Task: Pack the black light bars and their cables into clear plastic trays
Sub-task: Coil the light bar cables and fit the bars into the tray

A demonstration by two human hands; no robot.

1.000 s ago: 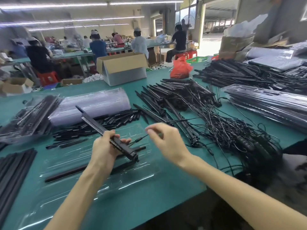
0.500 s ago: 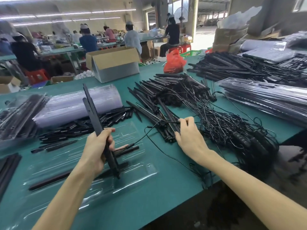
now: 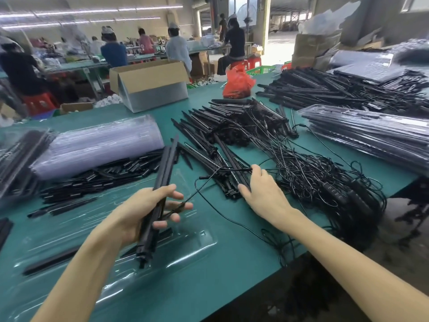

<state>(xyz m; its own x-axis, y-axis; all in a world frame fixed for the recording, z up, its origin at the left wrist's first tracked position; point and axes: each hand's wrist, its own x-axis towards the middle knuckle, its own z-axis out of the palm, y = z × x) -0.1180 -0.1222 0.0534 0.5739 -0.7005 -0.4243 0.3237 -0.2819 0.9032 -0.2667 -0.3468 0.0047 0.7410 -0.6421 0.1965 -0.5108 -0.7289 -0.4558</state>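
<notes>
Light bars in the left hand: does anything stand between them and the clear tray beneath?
Nothing visible does. The light bars point down at the clear tray just below; another black bar lies in it, to the left.

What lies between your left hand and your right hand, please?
Head view: a thin black cable loops over green tabletop between the left hand, gripping black light bars, and the right hand.

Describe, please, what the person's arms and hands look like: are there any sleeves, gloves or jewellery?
The left hand and the right hand are bare: no gloves and no rings show. The forearms are bare too, with no sleeve, watch or band in view up to the picture's edge.
</notes>
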